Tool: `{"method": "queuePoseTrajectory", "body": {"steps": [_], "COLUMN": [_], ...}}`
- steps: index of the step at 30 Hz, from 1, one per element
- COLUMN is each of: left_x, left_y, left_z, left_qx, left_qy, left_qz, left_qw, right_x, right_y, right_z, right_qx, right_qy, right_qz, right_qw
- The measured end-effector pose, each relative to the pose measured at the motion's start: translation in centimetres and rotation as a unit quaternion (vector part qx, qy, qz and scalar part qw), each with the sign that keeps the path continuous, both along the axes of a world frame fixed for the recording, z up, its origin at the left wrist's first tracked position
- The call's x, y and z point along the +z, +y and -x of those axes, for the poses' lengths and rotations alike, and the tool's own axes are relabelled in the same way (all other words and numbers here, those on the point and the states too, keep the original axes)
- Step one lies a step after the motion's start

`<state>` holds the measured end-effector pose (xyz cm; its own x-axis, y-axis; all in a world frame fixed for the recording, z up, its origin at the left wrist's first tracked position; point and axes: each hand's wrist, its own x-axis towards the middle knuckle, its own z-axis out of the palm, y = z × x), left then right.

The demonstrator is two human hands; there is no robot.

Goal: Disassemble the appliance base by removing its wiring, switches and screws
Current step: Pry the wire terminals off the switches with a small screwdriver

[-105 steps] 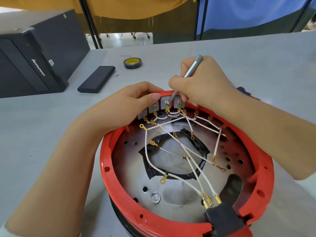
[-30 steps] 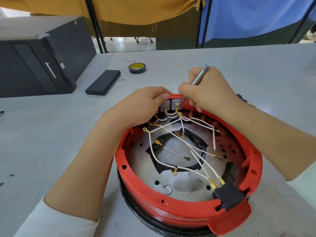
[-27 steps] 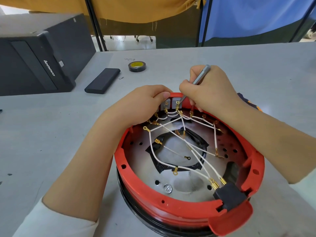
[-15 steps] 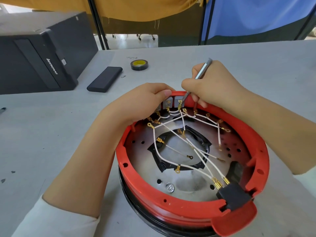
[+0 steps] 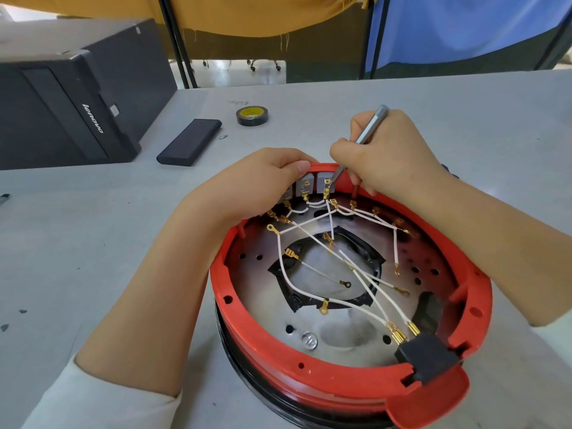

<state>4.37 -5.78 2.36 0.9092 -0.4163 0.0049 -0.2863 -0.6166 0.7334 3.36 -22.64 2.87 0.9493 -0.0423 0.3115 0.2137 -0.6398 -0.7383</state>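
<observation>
Red appliance base (image 5: 312,360) upside down on grey table (image 5: 93,230), left hand (image 5: 263,181) gripping its far rim by the switches (image 5: 305,190), right hand (image 5: 383,156) pinching grey screwdriver (image 5: 370,128), tip at brass terminal (image 5: 326,188), white wires (image 5: 365,274) crossing the metal plate.

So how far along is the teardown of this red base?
Partly done: several white wires already lie loose, their ring ends free over the metal plate. In hand: the right hand works a slim tool at a switch terminal while the left hand steadies the red base. Left: the switches, the wires at the black plug block, a screw.
</observation>
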Motion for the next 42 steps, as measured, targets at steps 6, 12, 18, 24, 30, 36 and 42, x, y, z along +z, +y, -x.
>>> {"method": "queuePoseTrajectory", "body": {"steps": [6, 12, 18, 24, 30, 36, 42], "left_x": [0.0, 0.0, 0.1, 0.3, 0.2, 0.3, 0.2], "left_y": [0.0, 0.0, 0.1, 0.2, 0.1, 0.1, 0.1], "left_z": [0.0, -0.1, -0.1, 0.0, 0.2, 0.2, 0.2], "left_qx": [-0.004, 0.0, -0.006, -0.002, 0.01, -0.001, 0.001], "left_qy": [0.005, -0.002, 0.006, 0.014, 0.013, 0.006, -0.003], "left_qz": [0.001, -0.002, 0.009, 0.029, 0.036, 0.04, 0.036], "left_qw": [1.0, 1.0, 1.0, 0.999, 0.999, 0.999, 0.999], "right_x": [0.4, 0.3, 0.2, 1.2, 1.3, -0.4, -0.6], "right_y": [-0.2, 0.2, -0.3, -0.1, -0.2, -0.3, -0.4], "right_z": [-0.8, -0.7, -0.2, 1.1, 2.1, 2.8, 3.0], "right_qx": [0.019, 0.027, 0.016, 0.119, 0.194, 0.159, 0.161], "right_qy": [0.055, 0.063, -0.004, -0.108, -0.008, 0.005, 0.002], "right_qz": [-0.012, 0.036, -0.056, -0.124, -0.035, 0.045, 0.163], "right_qw": [0.998, 0.997, 0.998, 0.979, 0.98, 0.986, 0.973]}}
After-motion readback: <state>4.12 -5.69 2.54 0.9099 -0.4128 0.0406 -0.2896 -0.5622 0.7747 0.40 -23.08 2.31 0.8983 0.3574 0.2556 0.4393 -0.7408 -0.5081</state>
